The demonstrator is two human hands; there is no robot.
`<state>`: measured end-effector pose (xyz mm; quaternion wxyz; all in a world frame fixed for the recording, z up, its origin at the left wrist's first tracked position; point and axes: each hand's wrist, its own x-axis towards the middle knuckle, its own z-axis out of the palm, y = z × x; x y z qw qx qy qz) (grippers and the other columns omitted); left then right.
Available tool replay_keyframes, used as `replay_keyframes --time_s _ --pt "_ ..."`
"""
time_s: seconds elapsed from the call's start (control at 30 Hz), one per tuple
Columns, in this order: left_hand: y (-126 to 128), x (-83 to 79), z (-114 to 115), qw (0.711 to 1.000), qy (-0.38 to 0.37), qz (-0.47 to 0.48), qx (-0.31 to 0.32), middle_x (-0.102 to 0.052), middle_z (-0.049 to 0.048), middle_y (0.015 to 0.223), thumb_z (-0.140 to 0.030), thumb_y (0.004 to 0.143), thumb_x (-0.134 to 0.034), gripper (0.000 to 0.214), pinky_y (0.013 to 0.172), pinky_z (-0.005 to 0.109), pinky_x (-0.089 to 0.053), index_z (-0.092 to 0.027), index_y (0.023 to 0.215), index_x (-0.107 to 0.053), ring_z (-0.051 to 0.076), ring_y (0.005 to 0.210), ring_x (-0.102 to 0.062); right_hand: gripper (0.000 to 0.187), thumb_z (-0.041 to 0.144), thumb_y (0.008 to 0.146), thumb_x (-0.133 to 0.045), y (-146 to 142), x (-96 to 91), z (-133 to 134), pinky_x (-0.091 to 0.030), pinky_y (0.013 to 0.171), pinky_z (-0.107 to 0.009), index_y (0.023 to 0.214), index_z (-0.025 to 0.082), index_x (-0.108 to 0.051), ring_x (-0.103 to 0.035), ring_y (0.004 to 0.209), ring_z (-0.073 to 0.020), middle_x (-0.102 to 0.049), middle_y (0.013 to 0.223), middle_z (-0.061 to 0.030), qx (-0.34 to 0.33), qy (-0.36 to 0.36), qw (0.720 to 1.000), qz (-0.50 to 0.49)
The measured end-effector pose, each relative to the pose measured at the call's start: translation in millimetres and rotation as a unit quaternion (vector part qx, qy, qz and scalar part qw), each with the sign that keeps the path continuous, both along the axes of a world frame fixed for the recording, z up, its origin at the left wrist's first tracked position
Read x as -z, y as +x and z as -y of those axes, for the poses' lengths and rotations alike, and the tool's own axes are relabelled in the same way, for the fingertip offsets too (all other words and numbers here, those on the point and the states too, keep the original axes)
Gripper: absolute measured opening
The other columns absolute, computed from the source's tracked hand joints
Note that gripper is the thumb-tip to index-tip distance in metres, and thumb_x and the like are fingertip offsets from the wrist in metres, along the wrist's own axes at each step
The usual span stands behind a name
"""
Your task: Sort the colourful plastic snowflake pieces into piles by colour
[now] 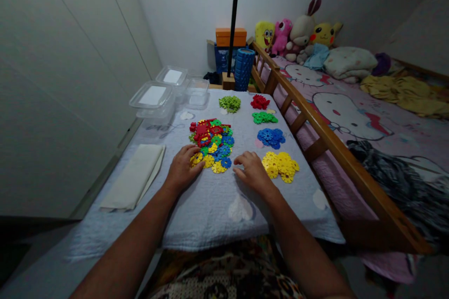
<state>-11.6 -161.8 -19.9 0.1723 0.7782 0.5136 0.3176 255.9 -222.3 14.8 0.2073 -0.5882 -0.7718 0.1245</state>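
A mixed pile (212, 142) of red, green, blue and yellow plastic snowflake discs lies in the middle of a pale blue cloth (210, 205). My left hand (183, 167) rests at the pile's near left edge, its curled fingers touching yellow discs. My right hand (251, 171) lies on the cloth between the mixed pile and a sorted yellow pile (280, 166), fingers bent and pointing toward the mixed pile. Farther back sit sorted piles of blue (271, 137), dark green (264, 117), red (259, 101) and light green (229, 103) discs.
Clear plastic tubs with lids (154, 99) stand at the back left. A folded cream cloth (135, 181) lies at the left. A wooden bed rail (315, 126) runs along the right, with bedding and plush toys (298, 32) behind. A black pole (233, 23) rises at the back.
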Motion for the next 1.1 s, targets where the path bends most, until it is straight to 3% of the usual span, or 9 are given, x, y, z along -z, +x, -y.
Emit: replay_keyframes --time_s 0.1,0.23,0.4,0.63,0.73,0.93,1.1 --pt "0.4 -3.2 1.0 1.0 0.003 0.013 0.005 -0.063 0.0122 0.127 -0.039 0.085 -0.062 0.038 0.111 0.046 -0.049 -0.02 0.117 -0.064 0.028 0.12 -0.061 0.024 0.023 0.087 -0.071 -27.5 2.8 -3.3 -0.044 0.094 -0.041 0.111 0.023 -0.07 -0.052 0.108 -0.0286 -0.062 0.112 -0.0109 -0.021 -0.001 1.0 0.003" --pt "1.2 -5.4 2.2 1.0 0.0 0.026 0.009 -0.064 0.0112 0.124 -0.038 0.085 -0.061 0.036 0.108 0.046 -0.05 -0.02 0.117 -0.063 0.027 0.118 -0.062 0.036 0.027 0.086 -0.073 -42.1 6.6 -5.2 -0.044 0.099 -0.045 0.121 0.021 -0.066 -0.049 0.115 -0.0329 -0.058 0.124 -0.0154 0.013 0.001 1.0 0.007" --pt "1.1 -3.3 1.4 1.0 0.001 0.022 -0.005 -0.064 0.0126 0.126 -0.038 0.085 -0.062 0.038 0.109 0.047 -0.048 -0.019 0.117 -0.064 0.029 0.12 -0.06 0.027 0.023 0.09 -0.067 -39.1 11.7 -5.6 -0.044 0.099 -0.043 0.116 0.019 -0.069 -0.052 0.113 -0.0301 -0.063 0.118 -0.0143 0.03 -0.025 0.999 0.021" --pt "-0.2 -0.9 0.3 1.0 0.012 0.016 -0.01 -0.067 0.0123 0.123 -0.038 0.084 -0.063 0.037 0.107 0.047 -0.049 -0.019 0.115 -0.065 0.029 0.118 -0.061 0.019 0.018 0.093 -0.061 -29.3 13.7 -11.2 -0.044 0.095 -0.036 0.107 0.019 -0.074 -0.058 0.103 -0.0237 -0.069 0.106 -0.01 0.038 -0.007 0.999 -0.007" --pt "-0.6 1.0 -0.3 1.0 0.017 0.02 -0.011 -0.067 0.0122 0.122 -0.038 0.084 -0.063 0.036 0.106 0.047 -0.048 -0.019 0.115 -0.065 0.029 0.117 -0.062 0.017 0.017 0.092 -0.06 -3.5 6.1 -22.1 -0.045 0.092 -0.035 0.097 0.019 -0.076 -0.06 0.098 -0.0231 -0.071 0.097 -0.0093 0.07 0.019 0.997 -0.04" --pt "-1.1 3.8 -2.2 1.0 0.014 0.018 -0.013 -0.067 0.0127 0.123 -0.04 0.084 -0.064 0.037 0.107 0.048 -0.048 -0.019 0.115 -0.065 0.03 0.117 -0.061 0.015 0.027 0.083 -0.062 87.2 -17.9 -56.7 -0.046 0.079 -0.032 0.086 0.019 -0.074 -0.063 0.081 -0.0198 -0.071 0.084 -0.005 0.185 0.041 0.974 -0.124" --pt "-2.0 1.3 -2.3 1.0 0.009 0.013 -0.008 -0.067 0.0122 0.123 -0.04 0.084 -0.063 0.037 0.108 0.047 -0.048 -0.019 0.114 -0.066 0.029 0.118 -0.061 0.024 0.029 0.073 -0.064 139.3 -11.7 -82.9 -0.042 0.063 -0.028 0.093 0.017 -0.07 -0.059 0.066 -0.0175 -0.064 0.071 -0.0005 0.31 0.029 0.937 -0.157"
